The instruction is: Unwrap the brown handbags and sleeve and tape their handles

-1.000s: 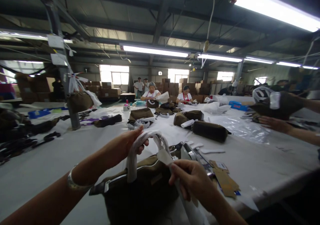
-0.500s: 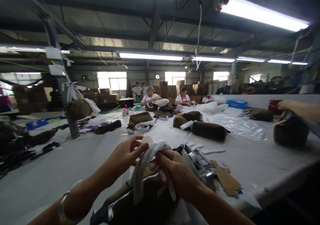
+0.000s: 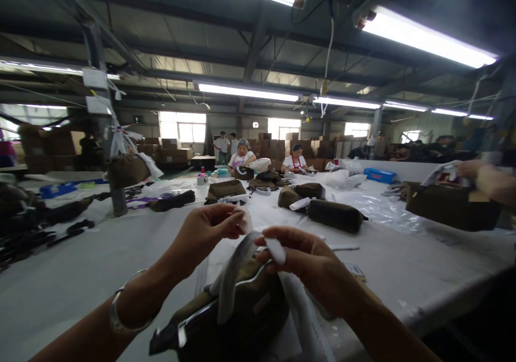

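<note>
A dark olive bag (image 3: pixel 242 308) with a silver zipper lies on the white-covered table right in front of me. Its handle (image 3: pixel 231 281) is wrapped in pale, whitish material and arches up from the top. Above the handle, on the left, my left hand (image 3: pixel 220 223) pinches a small translucent white piece (image 3: pixel 245 219) between thumb and fingers. Over the right side of the bag, my right hand (image 3: pixel 298 254) has a small white strip (image 3: pixel 276 250) between its fingers. A long whitish strap (image 3: pixel 304 313) hangs down beside the bag, below my right hand.
More olive bags (image 3: pixel 336 214) stand across the table (image 3: pixel 141 260). A post (image 3: pixel 116 198) with a hanging bag rises at the left. At the right edge, another person's hand (image 3: pixel 494 182) is at a bag. Two people sit across the table.
My left hand has come off the wrapped handle with the translucent piece. My right hand has moved right and up from the handle. The other person's bag at the right has shifted and turned.
</note>
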A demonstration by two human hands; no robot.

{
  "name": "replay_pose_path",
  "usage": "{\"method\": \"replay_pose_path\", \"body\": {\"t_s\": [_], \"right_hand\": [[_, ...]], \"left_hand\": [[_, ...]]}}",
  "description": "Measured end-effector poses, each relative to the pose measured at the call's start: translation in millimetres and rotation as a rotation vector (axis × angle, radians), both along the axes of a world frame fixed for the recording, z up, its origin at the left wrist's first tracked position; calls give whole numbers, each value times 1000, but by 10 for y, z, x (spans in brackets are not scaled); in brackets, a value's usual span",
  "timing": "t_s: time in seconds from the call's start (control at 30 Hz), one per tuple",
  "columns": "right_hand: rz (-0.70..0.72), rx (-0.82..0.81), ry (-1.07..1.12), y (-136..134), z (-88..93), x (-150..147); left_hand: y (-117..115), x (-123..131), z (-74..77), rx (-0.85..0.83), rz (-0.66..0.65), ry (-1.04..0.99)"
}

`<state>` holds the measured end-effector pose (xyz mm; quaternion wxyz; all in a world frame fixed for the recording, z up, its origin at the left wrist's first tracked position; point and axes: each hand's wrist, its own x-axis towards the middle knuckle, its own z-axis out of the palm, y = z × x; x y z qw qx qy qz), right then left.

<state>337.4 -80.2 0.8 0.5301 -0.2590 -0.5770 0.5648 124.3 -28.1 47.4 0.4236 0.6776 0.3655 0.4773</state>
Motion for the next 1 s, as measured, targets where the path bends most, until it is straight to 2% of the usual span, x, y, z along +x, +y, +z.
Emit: {"method": "replay_pose_path", "body": {"t_s": [0.07,0.17,0.23,0.4,0.6,0.73,0.87,1.0], "right_hand": [[-16,53,-35,72,30,-34],[-223,195,-178,192,60,-94],[-282,222,-290,254,89,-127],[-159,146,-391,340,190,-162],[-111,121,-340,344,262,-181],[-39,150,-357,369,252,-169],[-59,204,-361,407,222,-157],[-108,260,-352,396,219,-175]], "left_hand": [[-15,8,13,27,10,9],[-21,10,7,61,34,27],[-22,15,-3,88,60,19],[-36,24,-24,250,88,-3],[-72,-29,-75,527,195,177],[-119,-37,-75,674,195,250],[-169,-16,-35,624,126,234],[-165,-17,12,444,96,154]]}}
